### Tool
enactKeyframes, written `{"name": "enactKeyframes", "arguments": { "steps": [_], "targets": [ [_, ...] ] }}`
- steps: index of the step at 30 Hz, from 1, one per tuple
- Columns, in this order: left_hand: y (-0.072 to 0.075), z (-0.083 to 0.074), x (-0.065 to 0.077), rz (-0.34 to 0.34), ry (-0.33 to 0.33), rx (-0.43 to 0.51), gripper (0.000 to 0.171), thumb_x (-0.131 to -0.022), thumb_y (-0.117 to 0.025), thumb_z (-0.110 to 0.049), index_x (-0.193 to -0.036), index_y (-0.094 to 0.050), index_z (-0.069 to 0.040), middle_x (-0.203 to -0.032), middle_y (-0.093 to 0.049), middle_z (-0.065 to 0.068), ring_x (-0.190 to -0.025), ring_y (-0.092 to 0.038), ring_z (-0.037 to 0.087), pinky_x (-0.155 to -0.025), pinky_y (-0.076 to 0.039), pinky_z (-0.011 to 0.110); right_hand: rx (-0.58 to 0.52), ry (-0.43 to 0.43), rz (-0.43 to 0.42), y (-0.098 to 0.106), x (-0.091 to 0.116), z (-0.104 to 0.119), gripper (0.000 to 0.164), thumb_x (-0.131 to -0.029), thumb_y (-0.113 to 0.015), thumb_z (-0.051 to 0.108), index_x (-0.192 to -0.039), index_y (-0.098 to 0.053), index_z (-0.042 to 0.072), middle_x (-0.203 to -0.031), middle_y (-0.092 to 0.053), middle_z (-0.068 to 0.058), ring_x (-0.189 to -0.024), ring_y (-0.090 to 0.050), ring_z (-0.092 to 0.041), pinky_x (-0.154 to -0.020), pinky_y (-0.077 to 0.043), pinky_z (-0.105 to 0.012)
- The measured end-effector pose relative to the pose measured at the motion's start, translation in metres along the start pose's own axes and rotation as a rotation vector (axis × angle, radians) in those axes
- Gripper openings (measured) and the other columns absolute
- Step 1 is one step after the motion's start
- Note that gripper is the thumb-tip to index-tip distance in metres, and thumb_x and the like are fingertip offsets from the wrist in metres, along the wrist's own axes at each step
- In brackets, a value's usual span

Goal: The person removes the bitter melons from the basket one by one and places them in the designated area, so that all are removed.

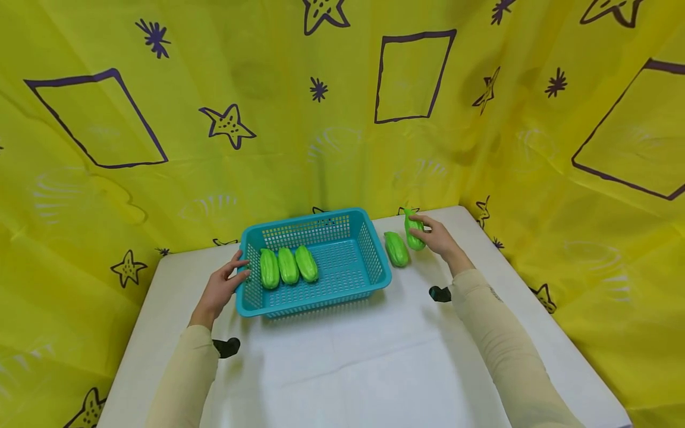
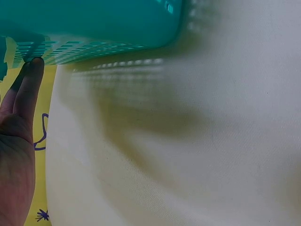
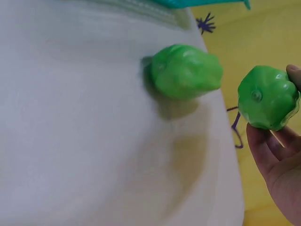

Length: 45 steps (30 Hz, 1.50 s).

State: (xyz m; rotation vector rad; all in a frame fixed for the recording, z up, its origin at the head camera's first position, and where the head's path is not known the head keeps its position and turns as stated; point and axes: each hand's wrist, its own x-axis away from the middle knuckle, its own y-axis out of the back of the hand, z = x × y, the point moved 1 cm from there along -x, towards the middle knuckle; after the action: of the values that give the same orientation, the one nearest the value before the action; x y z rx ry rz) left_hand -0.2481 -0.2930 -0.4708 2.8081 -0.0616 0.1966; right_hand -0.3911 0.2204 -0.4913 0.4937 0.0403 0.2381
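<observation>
A teal mesh basket (image 1: 316, 306) stands on the white table, three green ridged gourds (image 1: 289, 266) lying side by side in its left part. My left hand (image 1: 219, 288) holds the basket's left rim, and the left wrist view shows its fingers (image 2: 29, 89) straight up against the mesh wall. My right hand (image 1: 436, 238) pinches another green ridged gourd (image 3: 265, 98) between thumb and fingers, right of the basket. This gourd is held upright, its rounded end toward the right wrist camera. One more gourd (image 1: 396, 249) lies on the table between the basket and my right hand.
Behind and beside the white table (image 1: 342, 368) hangs a yellow curtain (image 1: 278, 178) with dark star and frame drawings. The table's back right corner is close to my right hand. A dark wrist-camera piece (image 1: 440, 293) sticks out from the right sleeve.
</observation>
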Motion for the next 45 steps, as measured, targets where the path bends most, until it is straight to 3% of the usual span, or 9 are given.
{"name": "enactKeyframes", "arguments": {
  "steps": [6,17,25,32,39,45],
  "targets": [
    [0.000,0.002,-0.001,-0.006,0.004,-0.003,0.050,-0.101,-0.055,-0.016,-0.145,-0.041,0.004,-0.163,-0.008,0.001,-0.149,-0.003,0.034,-0.111,-0.029,0.057,0.079,-0.028,0.018,-0.001,0.002,-0.020,0.050,-0.100,-0.058,0.023,-0.145,-0.045,0.007,-0.156,-0.028,-0.021,-0.134,-0.034,-0.047,-0.106,-0.036,-0.058],
    [0.008,0.033,-0.017,-0.020,-0.041,-0.033,0.059,-0.099,-0.059,-0.033,-0.147,-0.042,-0.002,-0.163,-0.009,-0.006,-0.150,-0.004,0.029,-0.111,-0.031,0.056,0.112,-0.065,0.059,-0.009,-0.003,-0.032,0.049,-0.100,-0.057,0.018,-0.146,-0.044,0.004,-0.155,-0.027,-0.025,-0.136,-0.031,-0.047,-0.109,-0.031,-0.058],
    [0.007,0.033,-0.016,-0.021,-0.044,-0.038,0.059,-0.099,-0.059,-0.034,-0.146,-0.043,-0.002,-0.163,-0.010,-0.005,-0.150,-0.004,0.029,-0.111,-0.031,0.056,0.189,-0.095,0.079,-0.015,-0.006,-0.037,0.052,-0.101,-0.057,0.021,-0.148,-0.042,0.006,-0.154,-0.028,-0.027,-0.139,-0.025,-0.047,-0.111,-0.026,-0.059],
    [0.006,0.032,-0.017,-0.019,-0.031,-0.044,0.057,-0.100,-0.058,-0.031,-0.146,-0.043,-0.003,-0.163,-0.009,-0.006,-0.149,-0.004,0.030,-0.111,-0.030,0.056,0.170,-0.131,0.074,-0.018,-0.007,-0.039,0.052,-0.101,-0.055,0.019,-0.149,-0.041,0.007,-0.155,-0.025,-0.027,-0.140,-0.024,-0.046,-0.113,-0.024,-0.059],
    [0.004,0.019,-0.013,-0.012,-0.019,-0.027,0.053,-0.101,-0.056,-0.022,-0.145,-0.041,0.003,-0.163,-0.009,0.001,-0.149,-0.002,0.033,-0.112,-0.026,0.057,0.179,-0.149,0.087,-0.017,-0.007,-0.035,0.052,-0.102,-0.054,0.020,-0.150,-0.039,0.010,-0.157,-0.024,-0.024,-0.139,-0.027,-0.046,-0.112,-0.026,-0.059],
    [0.006,0.030,-0.019,-0.025,-0.033,-0.041,0.053,-0.100,-0.057,-0.025,-0.145,-0.043,-0.001,-0.163,-0.011,-0.004,-0.149,-0.002,0.029,-0.113,-0.027,0.055,0.185,-0.148,0.095,-0.017,-0.007,-0.035,0.053,-0.102,-0.054,0.023,-0.151,-0.039,0.012,-0.157,-0.023,-0.025,-0.137,-0.029,-0.046,-0.111,-0.028,-0.059]
  ]
}}
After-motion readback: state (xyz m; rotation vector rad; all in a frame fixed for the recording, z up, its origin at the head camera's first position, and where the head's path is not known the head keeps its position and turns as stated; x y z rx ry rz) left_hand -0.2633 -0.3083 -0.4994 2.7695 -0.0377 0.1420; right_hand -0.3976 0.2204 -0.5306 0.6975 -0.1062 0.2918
